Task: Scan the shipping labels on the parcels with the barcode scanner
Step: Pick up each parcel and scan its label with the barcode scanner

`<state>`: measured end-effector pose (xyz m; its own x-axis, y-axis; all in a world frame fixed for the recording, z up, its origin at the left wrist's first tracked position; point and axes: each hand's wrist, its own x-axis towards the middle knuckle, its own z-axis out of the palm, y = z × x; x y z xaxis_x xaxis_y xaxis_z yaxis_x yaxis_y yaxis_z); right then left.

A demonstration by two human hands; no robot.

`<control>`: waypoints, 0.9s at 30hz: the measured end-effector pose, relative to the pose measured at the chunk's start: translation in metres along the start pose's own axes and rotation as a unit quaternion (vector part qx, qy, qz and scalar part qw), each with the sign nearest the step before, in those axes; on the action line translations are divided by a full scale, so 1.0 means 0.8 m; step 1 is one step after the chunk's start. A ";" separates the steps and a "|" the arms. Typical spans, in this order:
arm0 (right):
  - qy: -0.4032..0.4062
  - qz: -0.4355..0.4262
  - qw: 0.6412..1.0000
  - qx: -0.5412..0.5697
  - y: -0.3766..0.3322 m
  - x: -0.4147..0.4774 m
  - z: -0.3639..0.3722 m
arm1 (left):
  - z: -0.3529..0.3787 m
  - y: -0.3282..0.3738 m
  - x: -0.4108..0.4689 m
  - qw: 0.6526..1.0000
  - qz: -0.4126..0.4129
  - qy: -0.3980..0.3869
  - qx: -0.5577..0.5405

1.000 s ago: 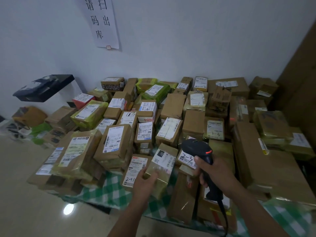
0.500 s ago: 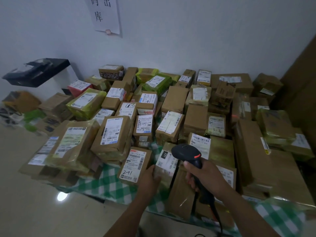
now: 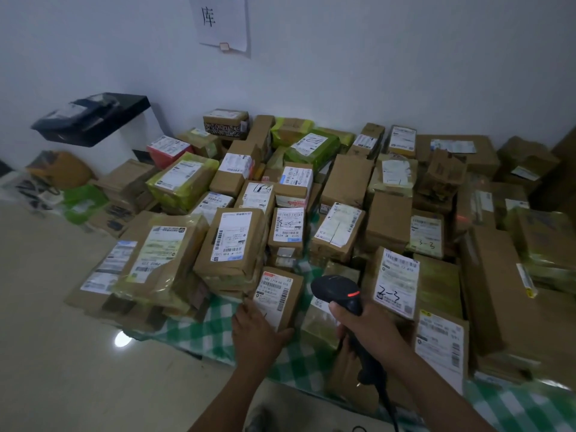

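Parcel (image 3: 295, 296) lies label-up at the near edge of the counter (image 3: 199, 333), just left of the scanner (image 3: 336, 288). Left hand (image 3: 257, 335) grips its near end, fingers curled. Right hand (image 3: 371, 328) is closed round the scanner handle.

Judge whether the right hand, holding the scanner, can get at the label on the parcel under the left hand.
Probably yes: the right hand grips the scanner right beside that parcel, whose label faces up; the left hand holds only its near end.

A parcel depot: labelled parcels (image 3: 232, 241) heaped below a wall notice (image 3: 223, 21).
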<state>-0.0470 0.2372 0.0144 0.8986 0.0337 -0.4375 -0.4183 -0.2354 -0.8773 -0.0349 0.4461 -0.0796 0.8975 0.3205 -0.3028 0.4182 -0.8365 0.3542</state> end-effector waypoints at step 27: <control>0.157 -0.017 0.909 0.385 -0.046 0.035 0.052 | -0.150 0.040 0.029 0.838 0.157 -0.159 -0.497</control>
<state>-0.0122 0.2872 0.0264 0.8560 -0.2792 -0.4351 -0.2489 0.5150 -0.8202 0.0163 0.4800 0.0307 0.9688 -0.1134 -0.2203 0.2192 -0.0221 0.9754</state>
